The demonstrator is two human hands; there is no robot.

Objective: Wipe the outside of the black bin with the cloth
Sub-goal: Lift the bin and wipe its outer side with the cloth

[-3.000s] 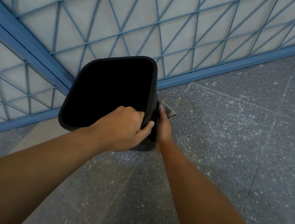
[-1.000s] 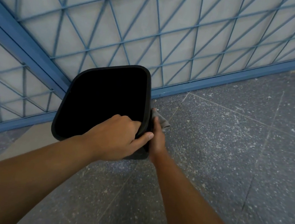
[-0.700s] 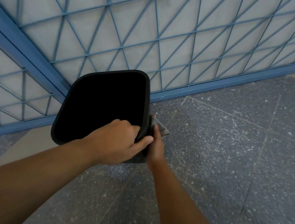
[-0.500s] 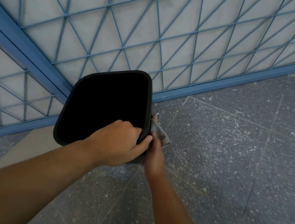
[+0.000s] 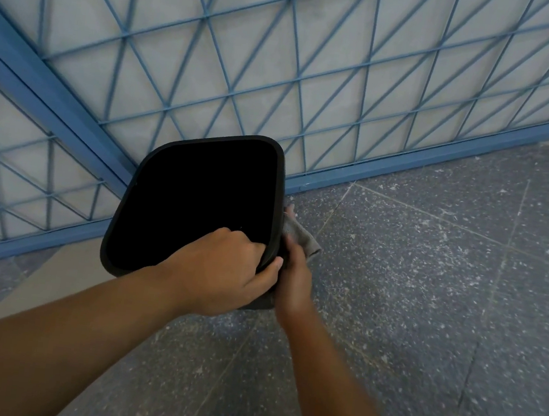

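Wiping step in hand: black plastic bin (image 5: 199, 199) tilted over grey speckled floor (image 5: 427, 293), left hand (image 5: 225, 270) grip clamped on near rim, right hand (image 5: 294, 278) grip pressing grey cloth (image 5: 300, 236) against right outer wall; next, likely turning bin to unwiped sides

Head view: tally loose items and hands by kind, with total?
Black plastic bin: 1
Grey cloth: 1
Hands: 2 (left hand, right hand)
Total: 4
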